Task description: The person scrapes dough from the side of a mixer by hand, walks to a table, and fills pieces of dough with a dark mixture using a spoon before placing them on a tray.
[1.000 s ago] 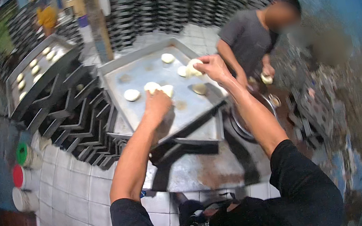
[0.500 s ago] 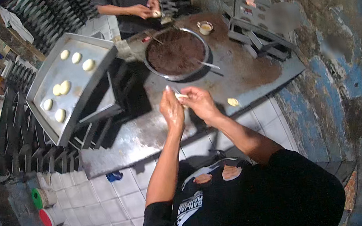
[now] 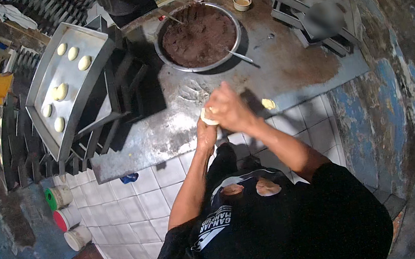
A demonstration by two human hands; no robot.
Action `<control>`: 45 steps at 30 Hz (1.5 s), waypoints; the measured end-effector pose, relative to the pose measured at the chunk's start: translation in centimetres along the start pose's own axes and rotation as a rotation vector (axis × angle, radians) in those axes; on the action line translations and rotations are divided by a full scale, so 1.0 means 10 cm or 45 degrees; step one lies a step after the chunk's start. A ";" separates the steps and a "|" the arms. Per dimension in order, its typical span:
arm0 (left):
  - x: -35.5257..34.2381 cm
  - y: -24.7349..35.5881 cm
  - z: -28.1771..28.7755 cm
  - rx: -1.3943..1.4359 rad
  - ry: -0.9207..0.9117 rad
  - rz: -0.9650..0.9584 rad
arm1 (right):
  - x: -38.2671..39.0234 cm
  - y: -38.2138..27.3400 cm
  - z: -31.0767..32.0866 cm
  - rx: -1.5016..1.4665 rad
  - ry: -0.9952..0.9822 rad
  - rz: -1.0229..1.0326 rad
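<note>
Above the near side of the metal table point(image 3: 156, 147), my left hand point(image 3: 206, 134) is closed around a piece of pale dough point(image 3: 208, 118). My right hand point(image 3: 230, 108) lies across the top of that dough, touching it. Motion smears its fingers, and part of the dough is hidden beneath them. Just beyond my hands stands a wide metal bowl point(image 3: 160, 54) of dark brown crumbly filling point(image 3: 198, 38), with a spoon point(image 3: 243, 57) leaning over its near right rim. A small flattened bit of yellowish dough point(image 3: 268, 103) lies on the table edge, right of my hands.
To the left, a metal tray point(image 3: 39, 121) bearing several pale dough balls point(image 3: 73, 53) rests tilted on stacked trays. A cup point(image 3: 241, 2) stands behind the bowl, and more trays point(image 3: 302, 6) at the right. Across the table a person point(image 3: 124, 0) handles something pale. Lidded buckets point(image 3: 67, 218) line the floor.
My right hand has swung over the dough, which was held between the fingertips of both hands before. The view has shifted, and the person opposite appears farther left and higher.
</note>
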State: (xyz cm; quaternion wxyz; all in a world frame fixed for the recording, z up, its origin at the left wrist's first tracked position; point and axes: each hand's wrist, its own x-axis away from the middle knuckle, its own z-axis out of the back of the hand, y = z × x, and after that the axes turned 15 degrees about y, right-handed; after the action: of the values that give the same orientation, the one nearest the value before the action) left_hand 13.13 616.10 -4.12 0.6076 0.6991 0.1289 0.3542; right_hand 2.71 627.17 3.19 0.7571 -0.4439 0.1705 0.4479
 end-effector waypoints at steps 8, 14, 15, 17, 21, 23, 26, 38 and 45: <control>-0.93 0.94 0.31 0.070 0.092 -0.268 | -0.76 1.71 -0.20 0.878 -0.395 -0.604; -1.73 1.05 0.77 -0.209 0.219 -0.386 | -1.47 1.44 -0.79 0.348 -0.367 -0.386; -1.79 1.14 0.80 -0.248 0.244 -0.366 | -1.61 1.34 -1.02 0.397 -0.457 -0.491; -1.94 1.24 0.84 -0.274 0.270 -0.319 | -1.81 1.18 -1.43 0.528 -0.621 -0.638; -2.20 1.21 0.87 -0.260 0.306 -0.275 | -1.64 1.31 -2.04 0.563 -0.640 -0.778; -2.33 1.16 0.90 -0.342 0.346 -0.391 | -1.65 1.43 -2.07 0.094 -0.559 -1.137; -2.49 1.07 0.90 -0.440 0.391 -0.592 | -1.89 1.63 -1.58 -0.990 -0.552 -1.759; -2.70 1.32 -0.13 -0.860 0.309 -0.623 | -1.22 0.98 -0.81 0.374 -0.125 -0.122; -2.01 1.15 -0.13 -0.046 -0.013 -0.260 | -0.90 1.27 -0.20 0.456 0.081 -0.072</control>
State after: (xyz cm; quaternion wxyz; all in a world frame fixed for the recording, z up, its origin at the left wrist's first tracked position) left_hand -4.97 602.13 -0.07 0.6538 0.6730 0.1899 0.2890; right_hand -12.45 623.41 1.39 0.8307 -0.3205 0.2590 0.3744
